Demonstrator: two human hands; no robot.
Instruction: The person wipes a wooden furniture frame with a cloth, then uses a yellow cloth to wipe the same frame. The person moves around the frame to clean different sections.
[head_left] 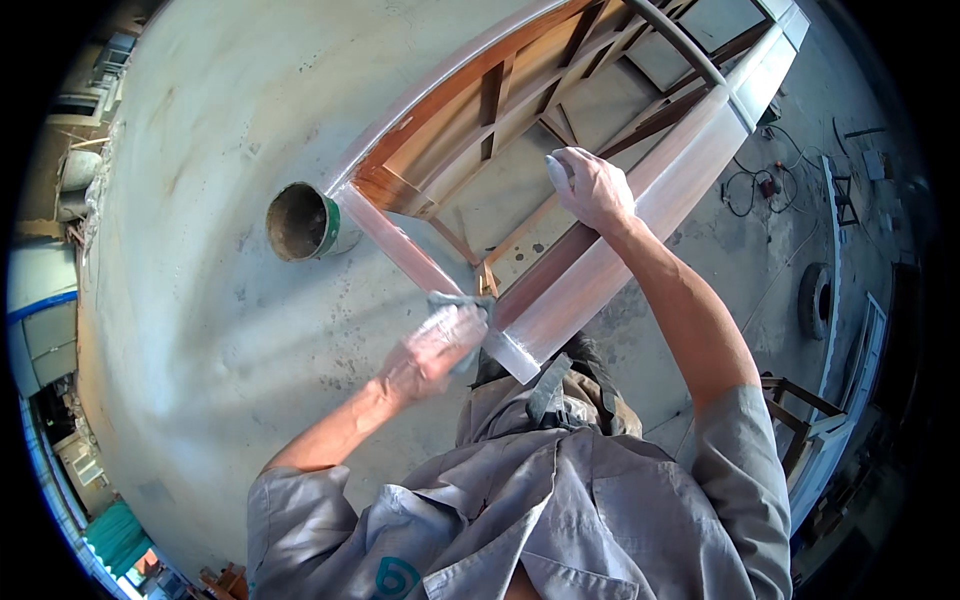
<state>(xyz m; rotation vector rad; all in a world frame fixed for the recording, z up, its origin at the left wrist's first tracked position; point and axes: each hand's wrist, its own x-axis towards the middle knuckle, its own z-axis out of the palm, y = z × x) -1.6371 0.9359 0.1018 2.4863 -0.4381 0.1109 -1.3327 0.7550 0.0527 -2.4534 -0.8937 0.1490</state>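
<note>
So the big wooden frame [660, 190] runs from the middle of the view out to about 1 o'clock, with its near corner just below centre. It's got pinkish, whitish-hazed rails on the outside and bare brown crosspieces inside.

Left hand [435, 345] sits just off centre toward 7 or 8 o'clock, a bit blurry, fingers closed over a grey-blue cloth or pad [458, 300]. That pad is at the near end of the short rail [405, 240], which slants off toward 10 o'clock.

Right hand [595, 190] is up around 1 or 2 o'clock, above the long rail [640, 230]. Fingers are curled in tight with pale dust on the tips; can't tell if anything's tucked in there, or if it's touching the wood.

Round the rest of the dial: an open tin [331, 225] at 10 o'clock just beside the frame's corner, tangled cables [765, 190] at 2, a black tyre [814, 300] at 3, green fabric [117, 538] at 8.
</note>
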